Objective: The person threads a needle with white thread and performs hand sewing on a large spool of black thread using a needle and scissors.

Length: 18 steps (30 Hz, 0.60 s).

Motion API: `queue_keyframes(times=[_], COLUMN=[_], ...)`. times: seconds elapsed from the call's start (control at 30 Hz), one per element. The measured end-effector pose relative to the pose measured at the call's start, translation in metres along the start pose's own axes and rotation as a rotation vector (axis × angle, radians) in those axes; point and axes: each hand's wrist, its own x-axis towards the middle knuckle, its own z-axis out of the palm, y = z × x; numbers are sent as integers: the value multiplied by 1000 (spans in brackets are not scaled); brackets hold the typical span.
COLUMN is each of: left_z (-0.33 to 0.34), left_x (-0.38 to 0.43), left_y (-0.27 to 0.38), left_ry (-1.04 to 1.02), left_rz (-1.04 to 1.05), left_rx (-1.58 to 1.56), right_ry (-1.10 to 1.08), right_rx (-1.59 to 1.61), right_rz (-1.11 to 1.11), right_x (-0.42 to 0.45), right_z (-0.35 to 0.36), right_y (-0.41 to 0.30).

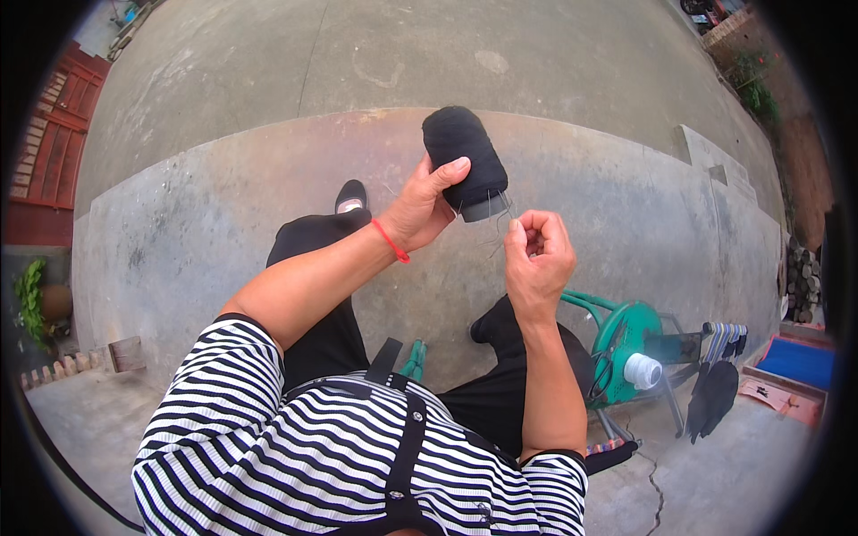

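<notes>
My left hand [425, 201] holds a large spool of black thread [462, 154] up in front of me, the thumb lying along its side. Several thin needles stick out around the spool's lower end, where a grey core shows. Just right of that end is my right hand [539, 248], its thumb and index finger pinched together beside loose dark thread ends. Whether the pinch holds a needle or a thread, I cannot tell. A red string bracelet [391, 241] circles my left wrist.
At my right stands a green metal machine [627, 335] on a frame, with a white thread spool [642, 371] on it. Dark cloth pieces [714, 398] hang beside it. A blue surface [798, 362] lies at far right. A concrete step crosses the floor ahead; a red gate [60, 134] is far left.
</notes>
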Motion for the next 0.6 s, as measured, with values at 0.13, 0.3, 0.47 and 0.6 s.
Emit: queue_keyframes(times=[0.13,0.3,0.47,0.6], left_z=[-1,1,-2,1], left_x=[0,-2,-2,-2], left_y=[2,0,-1,-4], left_ry=[11,3,-6,-23], left_rz=[-17,-48,-52,-29], left_rx=[-8,-19,-3,45], right_ry=[3,-5,-6,-7], right_rx=[-45,-55,-29,-7], right_rz=[-39,-33,0,30], right_x=[0,-1,-1,-1], right_z=[-1,0,1,2], right_y=[-2,-2,-2,-2])
